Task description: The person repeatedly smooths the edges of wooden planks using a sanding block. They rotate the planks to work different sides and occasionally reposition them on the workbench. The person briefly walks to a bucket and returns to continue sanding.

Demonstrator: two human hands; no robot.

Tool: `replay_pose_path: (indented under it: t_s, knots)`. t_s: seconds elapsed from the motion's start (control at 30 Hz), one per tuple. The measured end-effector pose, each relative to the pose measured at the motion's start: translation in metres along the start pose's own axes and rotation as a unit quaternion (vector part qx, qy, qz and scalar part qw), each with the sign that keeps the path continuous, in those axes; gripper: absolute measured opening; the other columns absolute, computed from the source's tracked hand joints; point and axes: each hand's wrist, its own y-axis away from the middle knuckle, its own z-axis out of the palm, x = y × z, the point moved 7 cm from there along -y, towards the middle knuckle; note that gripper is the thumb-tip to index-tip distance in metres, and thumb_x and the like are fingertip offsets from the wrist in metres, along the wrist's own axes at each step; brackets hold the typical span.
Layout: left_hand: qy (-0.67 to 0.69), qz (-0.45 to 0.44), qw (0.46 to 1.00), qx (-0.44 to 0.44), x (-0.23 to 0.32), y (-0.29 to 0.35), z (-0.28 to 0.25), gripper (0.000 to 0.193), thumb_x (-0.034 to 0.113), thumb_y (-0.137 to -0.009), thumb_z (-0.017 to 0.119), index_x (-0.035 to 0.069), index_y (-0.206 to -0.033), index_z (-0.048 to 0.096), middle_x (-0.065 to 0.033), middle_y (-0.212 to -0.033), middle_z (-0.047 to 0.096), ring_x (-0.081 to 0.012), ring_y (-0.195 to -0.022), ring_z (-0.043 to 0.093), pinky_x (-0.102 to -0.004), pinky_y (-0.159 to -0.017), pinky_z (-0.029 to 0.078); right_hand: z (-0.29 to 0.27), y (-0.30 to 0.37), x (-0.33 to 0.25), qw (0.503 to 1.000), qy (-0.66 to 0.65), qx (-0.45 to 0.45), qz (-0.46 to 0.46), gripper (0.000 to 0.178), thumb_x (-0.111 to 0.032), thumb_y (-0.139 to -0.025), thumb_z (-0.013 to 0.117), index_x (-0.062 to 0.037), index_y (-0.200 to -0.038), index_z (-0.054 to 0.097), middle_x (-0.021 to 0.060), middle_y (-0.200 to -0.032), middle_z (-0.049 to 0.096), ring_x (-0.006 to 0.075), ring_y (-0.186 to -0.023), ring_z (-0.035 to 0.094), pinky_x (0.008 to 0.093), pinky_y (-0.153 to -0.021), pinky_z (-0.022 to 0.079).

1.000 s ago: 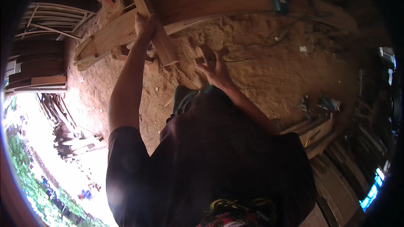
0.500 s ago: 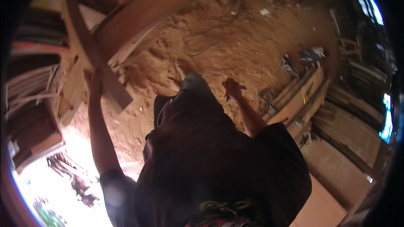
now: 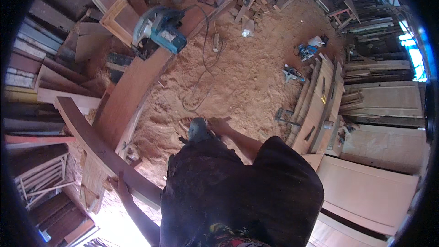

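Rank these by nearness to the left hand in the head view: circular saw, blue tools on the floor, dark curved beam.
1. Dark curved beam: in the left hand, on the left.
2. Circular saw: ahead, on the long plank.
3. Blue tools: far right, on the floor.

Worn on the head, left in a side-by-side pair; looking steeply down through a wide fisheye, bending straight edges. Very near the dark, short-sleeved cloth shirt (image 3: 238, 187) at bottom centre; farther from the loose, sandy-brown floor (image 3: 260, 82) in the middle. Reaching left to the long, curved brown wooden beam (image 3: 100, 148), right to a pale, flat rectangular wooden panel (image 3: 366, 192), upward to the teal-and-grey circular power saw (image 3: 169, 37)
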Motion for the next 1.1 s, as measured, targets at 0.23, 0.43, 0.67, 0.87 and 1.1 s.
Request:
replay_pose_path:
  t_s: [0.23, 0.43, 0.67, 0.87, 1.1]
  knots:
    - [-0.091, 0.075, 0.992, 0.050, 0.017, -0.086, -0.024, 0.091, 0.025, -0.092, 0.078, -0.008, -0.159, 0.025, -0.0265, -0.149, 0.047, -0.0322, -0.124, 0.057, -0.0399, -0.103, 0.050, -0.093, -0.063, -0.005, 0.948, -0.234, 0.114, 0.182, 0.086, -0.051, -0.088, 0.078, 0.0019, -0.147, 0.043, 0.0227, -0.118, 0.068, 0.0297, -0.084, 0.072, 0.0434, -0.071, 0.060]
    - [-0.135, 0.203, 0.963, 0.117, 0.044, -0.167, -0.061, 0.090, 0.024, -0.095, 0.075, 0.000, -0.162, 0.020, -0.0249, -0.143, 0.051, -0.0311, -0.119, 0.059, -0.0427, -0.099, 0.052, -0.084, -0.097, 0.003, 0.939, -0.303, 0.121, 0.111, 0.081, -0.043, -0.088, 0.081, -0.0028, -0.149, 0.046, 0.0157, -0.118, 0.068, 0.0244, -0.085, 0.072, 0.0405, -0.064, 0.060]
    - [-0.218, 0.146, 0.955, 0.139, 0.067, -0.126, -0.042, 0.078, 0.032, -0.094, 0.072, 0.002, -0.154, 0.031, -0.0268, -0.131, 0.058, -0.0367, -0.113, 0.062, -0.0479, -0.096, 0.052, -0.075, -0.081, -0.094, 0.959, -0.261, -0.009, 0.107, 0.074, -0.038, -0.097, 0.071, -0.0062, -0.156, 0.042, 0.0179, -0.134, 0.068, 0.0292, -0.121, 0.066, 0.0425, -0.106, 0.050]
    - [-0.221, 0.077, 0.956, 0.179, 0.091, -0.077, 0.006, 0.071, 0.039, -0.093, 0.069, 0.004, -0.147, 0.041, -0.0285, -0.120, 0.065, -0.0415, -0.109, 0.065, -0.0523, -0.094, 0.051, -0.114, -0.099, -0.223, 0.972, -0.232, -0.013, -0.024, 0.079, -0.036, -0.100, 0.070, 0.0052, -0.157, 0.033, 0.0215, -0.143, 0.057, 0.0265, -0.130, 0.056, 0.0387, -0.109, 0.044]
    - [-0.192, 0.050, 0.966, 0.165, 0.120, -0.057, 0.038, 0.064, 0.037, -0.091, 0.068, 0.006, -0.142, 0.045, -0.0301, -0.119, 0.066, -0.0496, -0.114, 0.062, -0.0565, -0.093, 0.051, -0.147, -0.150, -0.381, 0.950, -0.295, -0.066, -0.084, 0.064, -0.032, -0.108, 0.057, 0.0014, -0.157, 0.034, 0.0157, -0.152, 0.046, 0.0252, -0.136, 0.048, 0.0395, -0.114, 0.039]
